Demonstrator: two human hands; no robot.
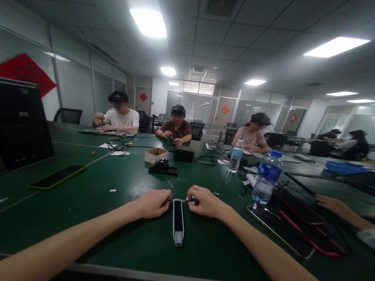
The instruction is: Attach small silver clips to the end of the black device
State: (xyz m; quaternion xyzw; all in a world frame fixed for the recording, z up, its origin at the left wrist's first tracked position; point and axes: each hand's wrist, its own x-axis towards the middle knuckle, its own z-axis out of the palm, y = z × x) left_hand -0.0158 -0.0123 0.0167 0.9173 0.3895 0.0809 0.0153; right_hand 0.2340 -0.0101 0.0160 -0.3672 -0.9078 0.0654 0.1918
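Note:
A slim white handheld device with a long black screen (178, 221), shaped like a scanning pen, lies on the green table between my hands. Its narrow tip points toward me. My left hand (155, 202) rests just left of the device's far end, fingers curled closed; whatever they may hold is hidden. On the other side, my right hand (206, 203) is closed with thumb and fingers pinched. A small whitish and dark piece shows at its fingertips, too small to name. A black stand-like holder (163, 168) sits beyond my hands.
An open cardboard box (156, 155) and a black box (184, 154) stand farther back. Right are two water bottles (268, 177) (236, 156), a phone (280, 229) and cables. A green-edged phone (57, 176) lies left. Another person's hand (340, 210) reaches in right; several people sit opposite.

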